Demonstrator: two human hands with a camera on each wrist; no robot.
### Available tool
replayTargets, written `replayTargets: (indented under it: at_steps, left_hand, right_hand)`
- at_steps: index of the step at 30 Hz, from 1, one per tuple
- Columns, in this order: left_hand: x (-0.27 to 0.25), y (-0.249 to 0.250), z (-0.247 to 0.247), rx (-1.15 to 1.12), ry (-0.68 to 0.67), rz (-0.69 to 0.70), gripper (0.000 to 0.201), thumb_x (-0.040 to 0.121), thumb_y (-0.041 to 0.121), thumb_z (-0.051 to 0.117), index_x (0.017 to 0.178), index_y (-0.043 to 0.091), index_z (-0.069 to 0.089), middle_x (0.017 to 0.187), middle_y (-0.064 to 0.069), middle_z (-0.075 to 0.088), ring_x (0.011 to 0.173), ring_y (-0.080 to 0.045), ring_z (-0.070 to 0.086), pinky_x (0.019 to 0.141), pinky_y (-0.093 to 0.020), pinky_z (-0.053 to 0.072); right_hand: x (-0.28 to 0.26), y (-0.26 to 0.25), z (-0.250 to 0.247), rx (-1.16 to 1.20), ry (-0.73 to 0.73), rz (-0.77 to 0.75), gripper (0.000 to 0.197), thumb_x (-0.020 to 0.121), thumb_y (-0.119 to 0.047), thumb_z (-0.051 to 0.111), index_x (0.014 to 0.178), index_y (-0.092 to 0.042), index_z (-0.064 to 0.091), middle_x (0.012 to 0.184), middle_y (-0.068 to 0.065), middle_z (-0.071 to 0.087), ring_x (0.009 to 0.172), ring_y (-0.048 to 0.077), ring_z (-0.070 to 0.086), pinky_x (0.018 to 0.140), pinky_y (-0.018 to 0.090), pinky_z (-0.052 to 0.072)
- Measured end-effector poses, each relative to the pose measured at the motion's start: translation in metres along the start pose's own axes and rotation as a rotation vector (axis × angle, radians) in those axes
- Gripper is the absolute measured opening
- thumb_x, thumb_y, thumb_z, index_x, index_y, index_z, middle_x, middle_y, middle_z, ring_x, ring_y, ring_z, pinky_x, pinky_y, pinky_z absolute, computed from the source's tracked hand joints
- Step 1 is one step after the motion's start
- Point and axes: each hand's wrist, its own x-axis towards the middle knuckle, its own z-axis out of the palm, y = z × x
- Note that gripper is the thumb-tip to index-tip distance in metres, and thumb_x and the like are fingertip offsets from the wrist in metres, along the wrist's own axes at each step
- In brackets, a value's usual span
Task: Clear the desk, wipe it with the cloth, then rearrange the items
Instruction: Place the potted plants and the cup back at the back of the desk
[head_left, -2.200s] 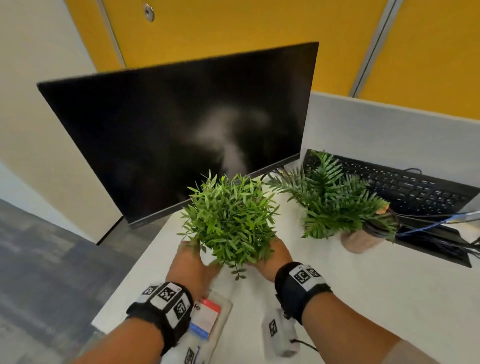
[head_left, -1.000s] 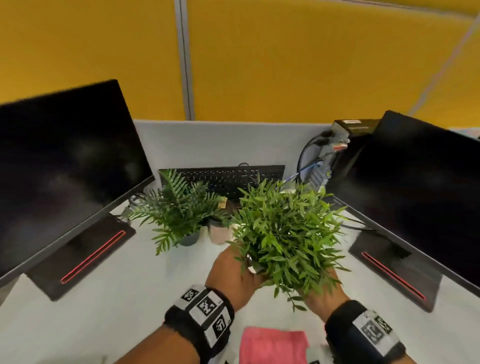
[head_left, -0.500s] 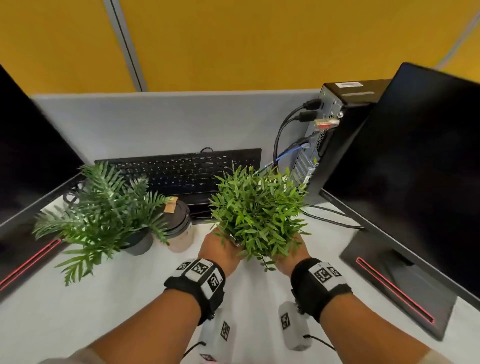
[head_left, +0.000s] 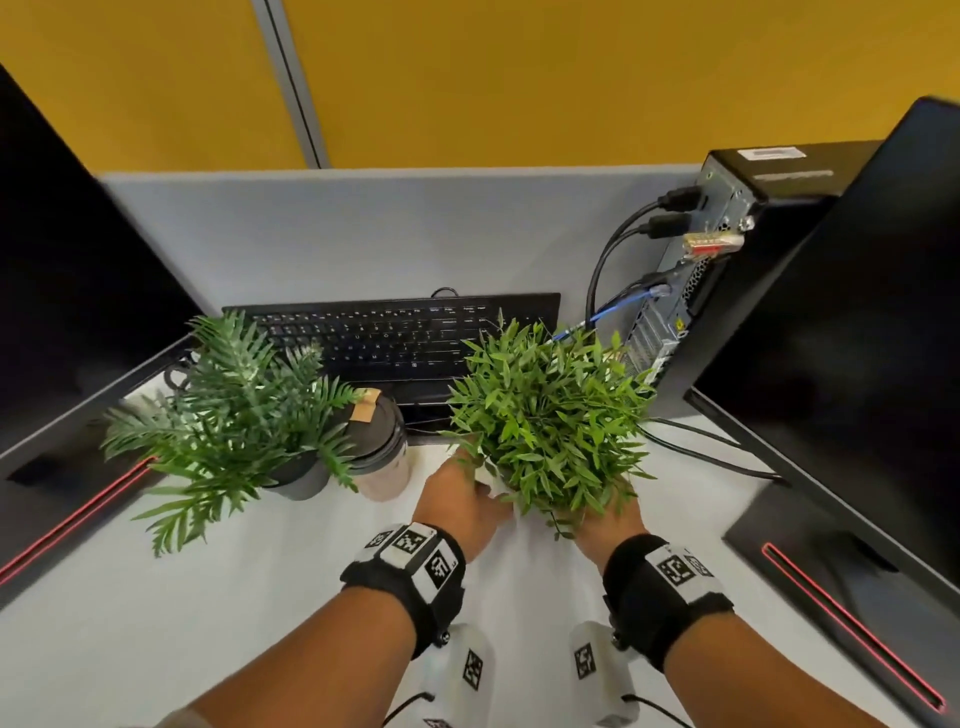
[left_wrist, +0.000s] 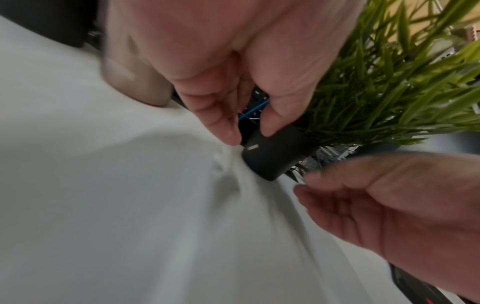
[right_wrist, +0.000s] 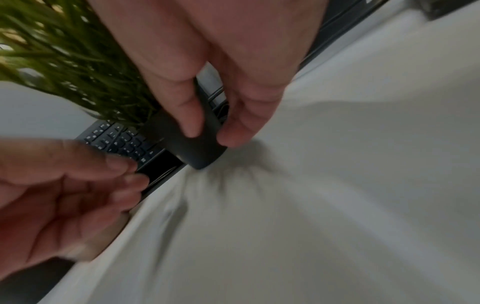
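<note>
A bushy green plant (head_left: 545, 415) in a small dark pot (left_wrist: 275, 156) sits low at the white desk (head_left: 208, 597), in front of the keyboard's right end. Both my hands reach under its leaves from the near side. My left hand (head_left: 457, 499) pinches the pot's upper edge with its fingertips (left_wrist: 270, 127). My right hand (head_left: 602, 525) grips the pot (right_wrist: 197, 152) between thumb and fingers. The pot's base is at the desk surface, slightly tilted; the wrist views are blurred. The cloth is not in view.
A fern-like plant (head_left: 234, 415) in a grey pot and a lidded coffee cup (head_left: 382, 447) stand to the left. A black keyboard (head_left: 395, 338) leans on the partition behind. A PC tower (head_left: 727, 270) with cables (head_left: 701, 447) and two monitors (head_left: 78, 286) (head_left: 857, 338) flank the desk.
Both hands carried the bushy plant from the desk's left corner, past the fern plant, to the right-centre by the keyboard, and brought it down to the desk.
</note>
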Motion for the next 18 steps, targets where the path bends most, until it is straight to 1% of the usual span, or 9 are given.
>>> replayTargets:
  at_steps: [2, 4, 6, 7, 9, 11, 12, 14, 18]
  left_hand:
    - [-0.014, -0.017, -0.004, -0.164, 0.044, -0.106, 0.038, 0.078, 0.026, 0.064, 0.114, 0.019, 0.058, 0.096, 0.005, 0.065, 0.083, -0.019, 0.065, 0.08, -0.03, 0.055]
    - [-0.027, -0.044, -0.011, -0.23, 0.103, -0.217, 0.019, 0.078, 0.03, 0.062, 0.095, 0.023, 0.063, 0.087, 0.004, 0.068, 0.078, -0.02, 0.067, 0.078, -0.03, 0.057]
    - [-0.037, -0.07, -0.027, -0.289, 0.179, -0.314, 0.015, 0.078, 0.034, 0.063, 0.086, 0.021, 0.062, 0.082, 0.0, 0.07, 0.078, -0.022, 0.068, 0.077, -0.032, 0.057]
    - [-0.039, -0.08, -0.035, -0.294, 0.209, -0.349, 0.019, 0.079, 0.034, 0.063, 0.092, 0.019, 0.062, 0.085, -0.001, 0.071, 0.081, -0.023, 0.067, 0.079, -0.03, 0.055]
    - [-0.04, -0.09, -0.05, -0.28, 0.279, -0.362, 0.036, 0.082, 0.033, 0.064, 0.113, 0.014, 0.059, 0.1, -0.003, 0.068, 0.095, -0.024, 0.063, 0.084, -0.027, 0.047]
    - [-0.036, -0.094, -0.06, -0.273, 0.314, -0.281, 0.053, 0.083, 0.032, 0.065, 0.13, 0.014, 0.049, 0.118, -0.005, 0.061, 0.107, -0.025, 0.06, 0.091, -0.028, 0.044]
    - [-0.033, -0.095, -0.063, -0.269, 0.316, -0.222, 0.057, 0.083, 0.033, 0.065, 0.134, 0.015, 0.046, 0.122, -0.005, 0.058, 0.108, -0.026, 0.06, 0.093, -0.029, 0.044]
    - [-0.028, -0.095, -0.066, -0.262, 0.302, -0.143, 0.058, 0.082, 0.033, 0.065, 0.134, 0.02, 0.045, 0.126, -0.003, 0.058, 0.106, -0.026, 0.062, 0.095, -0.033, 0.047]
    - [-0.022, -0.095, -0.071, -0.268, 0.31, -0.103, 0.048, 0.084, 0.029, 0.062, 0.13, 0.02, 0.048, 0.125, -0.003, 0.062, 0.105, -0.026, 0.064, 0.088, -0.025, 0.043]
  right_hand:
    - [-0.014, -0.004, 0.004, -0.026, -0.032, 0.025, 0.024, 0.094, -0.004, 0.05, 0.114, -0.001, 0.064, 0.123, 0.011, 0.062, 0.12, 0.026, 0.054, 0.068, 0.005, 0.03]
    - [-0.028, -0.014, 0.015, -0.052, -0.127, 0.064, 0.018, 0.085, -0.006, 0.055, 0.093, -0.012, 0.07, 0.103, 0.007, 0.069, 0.099, 0.023, 0.062, 0.08, 0.022, 0.049]
    - [-0.04, -0.033, 0.032, 0.078, -0.194, 0.026, 0.017, 0.074, -0.007, 0.058, 0.081, -0.02, 0.067, 0.083, 0.002, 0.07, 0.075, 0.021, 0.064, 0.082, 0.038, 0.057]
    - [-0.042, -0.046, 0.038, 0.092, -0.217, -0.015, 0.018, 0.074, -0.01, 0.059, 0.086, -0.021, 0.068, 0.084, -0.001, 0.07, 0.075, 0.019, 0.064, 0.082, 0.037, 0.057]
    - [-0.039, -0.075, 0.052, 0.124, -0.273, -0.106, 0.034, 0.08, -0.016, 0.066, 0.114, -0.023, 0.064, 0.102, -0.005, 0.066, 0.093, 0.015, 0.064, 0.085, 0.029, 0.053]
    - [-0.034, -0.105, 0.063, 0.192, -0.308, -0.178, 0.064, 0.083, -0.022, 0.07, 0.141, -0.026, 0.043, 0.122, -0.006, 0.055, 0.11, 0.015, 0.06, 0.085, 0.022, 0.044]
    - [-0.03, -0.117, 0.067, 0.215, -0.293, -0.201, 0.073, 0.084, -0.023, 0.07, 0.147, -0.028, 0.034, 0.125, -0.008, 0.05, 0.113, 0.015, 0.059, 0.084, 0.021, 0.041]
    - [-0.022, -0.133, 0.074, 0.256, -0.254, -0.249, 0.073, 0.084, -0.023, 0.068, 0.146, -0.034, 0.032, 0.124, -0.015, 0.05, 0.107, 0.015, 0.062, 0.081, 0.021, 0.043]
    - [-0.011, -0.144, 0.085, 0.302, -0.179, -0.257, 0.047, 0.082, -0.027, 0.062, 0.126, -0.039, 0.049, 0.107, -0.012, 0.067, 0.095, 0.015, 0.066, 0.08, 0.028, 0.05]
